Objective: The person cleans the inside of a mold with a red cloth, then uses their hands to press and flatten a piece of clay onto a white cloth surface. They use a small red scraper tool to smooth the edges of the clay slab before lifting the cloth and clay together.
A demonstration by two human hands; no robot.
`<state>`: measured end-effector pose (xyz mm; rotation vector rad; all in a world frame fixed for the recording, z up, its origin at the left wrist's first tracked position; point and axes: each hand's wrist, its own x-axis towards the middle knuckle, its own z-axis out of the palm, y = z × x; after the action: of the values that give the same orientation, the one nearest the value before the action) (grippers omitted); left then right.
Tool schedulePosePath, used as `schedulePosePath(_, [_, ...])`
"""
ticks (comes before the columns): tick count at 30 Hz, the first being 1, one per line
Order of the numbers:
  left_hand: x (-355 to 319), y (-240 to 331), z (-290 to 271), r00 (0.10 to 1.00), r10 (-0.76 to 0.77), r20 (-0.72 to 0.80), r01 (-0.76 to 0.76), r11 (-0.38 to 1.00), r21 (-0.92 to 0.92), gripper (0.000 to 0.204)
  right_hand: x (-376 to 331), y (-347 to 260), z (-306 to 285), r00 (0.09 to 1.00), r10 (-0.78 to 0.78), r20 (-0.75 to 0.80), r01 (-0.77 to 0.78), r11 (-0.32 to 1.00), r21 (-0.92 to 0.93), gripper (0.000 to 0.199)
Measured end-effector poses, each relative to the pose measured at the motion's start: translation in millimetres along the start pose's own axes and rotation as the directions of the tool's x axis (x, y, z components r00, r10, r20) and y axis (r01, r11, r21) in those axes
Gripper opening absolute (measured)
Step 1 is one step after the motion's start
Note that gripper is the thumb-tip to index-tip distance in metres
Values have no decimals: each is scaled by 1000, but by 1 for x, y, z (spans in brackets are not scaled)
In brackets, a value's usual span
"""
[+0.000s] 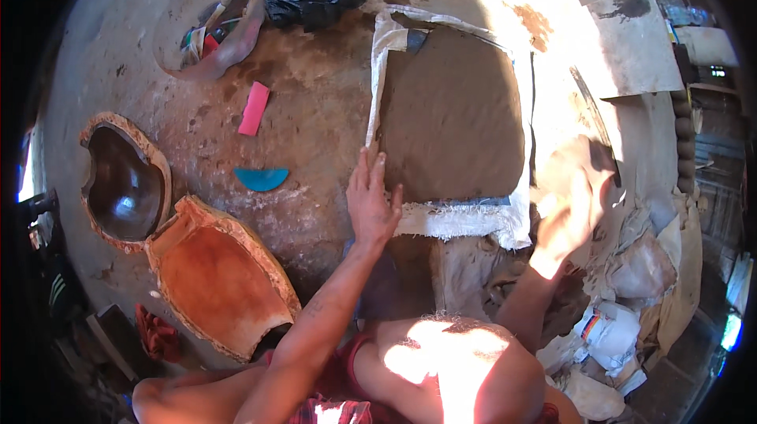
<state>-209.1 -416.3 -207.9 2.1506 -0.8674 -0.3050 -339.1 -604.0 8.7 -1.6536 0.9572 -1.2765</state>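
Flat brown clay slab [453, 117], roughly square, lying on white cloth [461, 221]

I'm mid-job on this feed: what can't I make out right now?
Right hand: head view; blur and glare obscure its fingers and anything held.
Surface beneath the brown slab: head view; the slab covers it.
Tub bottom: head view; jumbled contents cover it.
Plaid cloth: head view; lower edge cuts it off.

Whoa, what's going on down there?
A person's left hand is open, its fingers at the left edge of a white cloth. The cloth borders a flat brown slab, maybe clay. The right hand is off to the slab's right; glare hides whether it holds anything. A pink rectangle and blue half-circle lie to the left.
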Motion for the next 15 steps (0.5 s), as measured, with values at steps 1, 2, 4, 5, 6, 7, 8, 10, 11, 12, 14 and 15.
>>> schedulePosePath(1, [4,-4,-9,996,-55,-71,51,997,-61,71,-1,5,26,999,37,6,-37,998,54,52])
schedulePosePath(2, [12,-6,-8,996,-58,-74,53,996,-66,71,3,1,45,997,72,-1,-72,994,88,55])
schedulePosePath(4, [34,1,5,973,-226,-49,212,957,-198,61,16,-9,72,993,117,-25,-113,985,130,64])
schedulePosePath(5, [31,-19,2,969,-241,-51,231,961,-153,61,7,14,88,993,82,-90,-69,988,136,60])
schedulePosePath(6, [33,-30,5,970,-240,-43,235,968,-91,58,5,30,101,988,18,-154,2,992,124,56])
schedulePosePath(7, [38,-36,5,972,-232,-36,230,972,-38,55,3,48,115,985,13,-170,-6,999,42,50])
schedulePosePath(8, [42,-37,6,971,-236,-43,235,971,-37,55,-1,69,127,983,8,-185,-17,999,-48,45])
schedulePosePath(10, [39,-35,9,957,-288,32,290,949,-123,55,-17,139,135,975,218,32,-182,880,-439,43])
schedulePosePath(11, [41,-35,7,957,-289,28,290,949,-126,55,-13,149,145,903,386,189,-187,749,-636,48])
schedulePosePath(12, [42,-35,4,957,-284,54,289,943,-168,57,-15,154,139,904,382,192,-181,750,-636,48])
schedulePosePath(14, [46,-28,6,953,-290,84,302,929,-215,59,-19,152,121,988,152,41,-70,658,-749,48])
schedulePosePath(15, [38,-31,-3,936,-341,89,352,921,-169,63,-6,120,129,957,267,113,-100,669,-737,45])
